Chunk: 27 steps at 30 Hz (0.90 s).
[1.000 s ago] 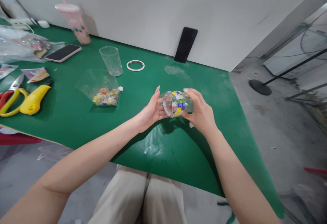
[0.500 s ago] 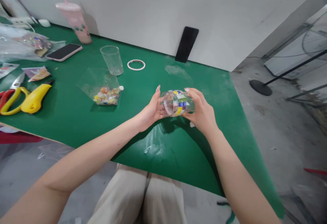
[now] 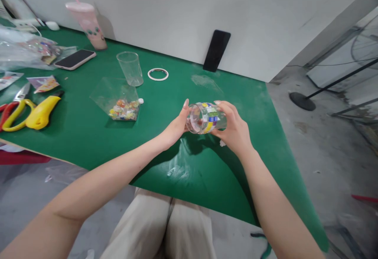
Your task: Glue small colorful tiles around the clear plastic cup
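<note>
A clear cup (image 3: 209,119), lying on its side in the air over the table, carries a band of small coloured tiles in yellow, blue, green and white. Its open mouth faces left. My right hand (image 3: 234,127) grips the cup near its base, thumb below and fingers over the top. At the rim, my left hand (image 3: 178,123) holds the other end with the thumb raised; its other fingers are mostly hidden behind the cup. To the left, an open clear plastic container (image 3: 102,99) holds small colourful pieces (image 3: 125,110).
On the green table (image 3: 165,105) stand another clear cup (image 3: 131,68) and a pink drink cup (image 3: 88,26). A white ring (image 3: 158,74), a phone (image 3: 75,59) and yellow-handled scissors (image 3: 17,117) lie about. One black phone-like slab (image 3: 217,50) leans on the wall.
The cup has turned slightly, so its mouth and tile band show at a different angle. My left fingers have slipped further behind it. My right hand keeps its grip.
</note>
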{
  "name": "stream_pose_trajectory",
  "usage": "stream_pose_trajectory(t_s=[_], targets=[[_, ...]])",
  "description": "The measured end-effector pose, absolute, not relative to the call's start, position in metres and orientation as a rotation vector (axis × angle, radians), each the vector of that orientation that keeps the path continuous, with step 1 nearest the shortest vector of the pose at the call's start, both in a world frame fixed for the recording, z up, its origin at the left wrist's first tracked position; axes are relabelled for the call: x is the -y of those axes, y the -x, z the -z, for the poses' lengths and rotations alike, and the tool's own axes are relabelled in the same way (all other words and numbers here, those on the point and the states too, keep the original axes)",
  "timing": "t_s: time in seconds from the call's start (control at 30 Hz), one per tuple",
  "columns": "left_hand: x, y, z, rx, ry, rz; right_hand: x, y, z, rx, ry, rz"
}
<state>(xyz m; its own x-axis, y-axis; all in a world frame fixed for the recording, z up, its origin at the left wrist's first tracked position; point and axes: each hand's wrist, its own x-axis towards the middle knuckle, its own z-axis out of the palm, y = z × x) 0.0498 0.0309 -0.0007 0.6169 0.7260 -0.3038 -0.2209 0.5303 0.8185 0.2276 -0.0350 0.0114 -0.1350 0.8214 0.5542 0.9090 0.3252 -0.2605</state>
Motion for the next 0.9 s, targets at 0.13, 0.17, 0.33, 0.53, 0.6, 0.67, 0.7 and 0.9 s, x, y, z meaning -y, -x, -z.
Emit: stream_pose_trajectory(t_s=[0.13,0.17,0.33,0.53,0.6,0.67,0.7,0.9], targets=[[-0.025,-0.050,-0.005,-0.708,-0.946,-0.712,0.035,-0.228,-0.011,1.965,1.529,0.180],[-0.024,-0.050,-0.006,-0.718,-0.958,-0.714,0.035,-0.228,-0.010,1.965,1.529,0.175],[-0.024,-0.051,-0.006,-0.713,-0.995,-0.723,0.036,-0.227,-0.011,1.953,1.540,0.149],[-0.028,-0.048,-0.005,-0.793,-0.967,-0.671,0.036,-0.227,-0.013,1.953,1.555,0.168],[-0.028,-0.046,-0.008,-0.792,-0.957,-0.662,0.036,-0.227,-0.013,1.949,1.561,0.165],[-0.027,-0.045,-0.011,-0.768,-0.957,-0.661,0.037,-0.227,-0.013,1.945,1.564,0.151],[-0.027,-0.045,-0.012,-0.766,-0.955,-0.658,0.037,-0.227,-0.013,1.944,1.567,0.145],[-0.027,-0.048,-0.008,-0.813,-0.931,-0.661,0.037,-0.227,-0.014,1.940,1.559,0.118]])
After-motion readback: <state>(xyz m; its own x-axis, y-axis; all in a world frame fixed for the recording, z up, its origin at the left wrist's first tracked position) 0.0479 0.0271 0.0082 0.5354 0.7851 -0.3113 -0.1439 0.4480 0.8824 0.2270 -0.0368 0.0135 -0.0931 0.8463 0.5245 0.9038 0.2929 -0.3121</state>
